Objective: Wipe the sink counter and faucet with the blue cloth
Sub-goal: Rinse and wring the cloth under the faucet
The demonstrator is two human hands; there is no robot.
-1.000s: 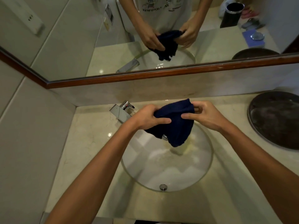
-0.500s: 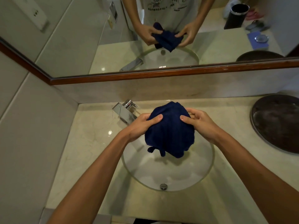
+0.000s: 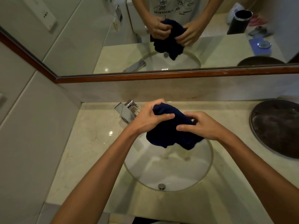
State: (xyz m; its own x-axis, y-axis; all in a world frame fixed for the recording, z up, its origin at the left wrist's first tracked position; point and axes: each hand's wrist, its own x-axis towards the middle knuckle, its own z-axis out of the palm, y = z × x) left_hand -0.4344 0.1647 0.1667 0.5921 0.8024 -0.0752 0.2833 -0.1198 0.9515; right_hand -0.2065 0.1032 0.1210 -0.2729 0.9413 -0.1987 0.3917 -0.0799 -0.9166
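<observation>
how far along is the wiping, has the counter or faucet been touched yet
Nothing looks wiped yet. Both the left hand and right hand grip the bunched blue cloth above the sink basin, apart from any surface. The counter and faucet are both left to do.

Hands and cloth over the sink, centre of the frame

The sink (image 3: 168,172) sits in the counter (image 3: 90,143) at lower centre, the faucet (image 3: 125,110) at its upper left. Above the sink, the left hand (image 3: 150,117) and right hand (image 3: 203,125) hold the cloth (image 3: 168,133) between them. A round tray (image 3: 276,126) lies at right; the mirror (image 3: 80,50) fills the top.
</observation>
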